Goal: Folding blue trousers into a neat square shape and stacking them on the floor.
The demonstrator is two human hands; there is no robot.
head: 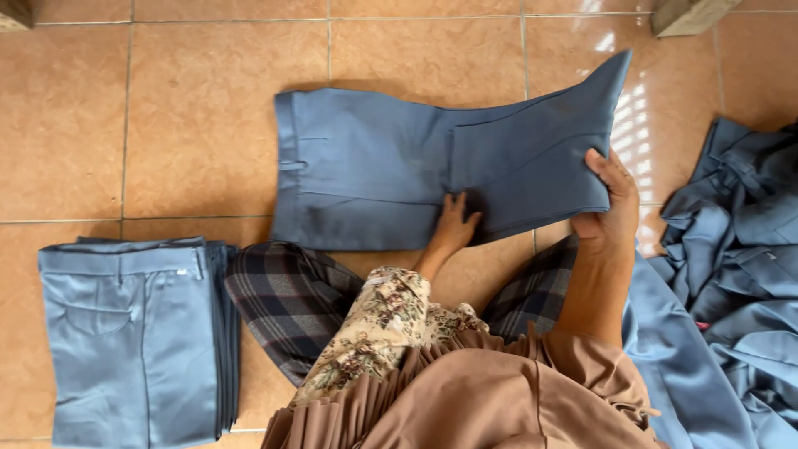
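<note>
While folded over, grey trousers (374, 166) under flat, open left hand (453, 224), right hand (611, 204) gripping leg-end.

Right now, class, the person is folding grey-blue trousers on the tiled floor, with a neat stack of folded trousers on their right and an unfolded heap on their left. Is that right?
Not quite: the sides are swapped. In the head view the neat stack of folded trousers lies on the person's left and the unfolded heap on their right. The rest holds: both hands fold grey-blue trousers on the tiled floor.
</note>
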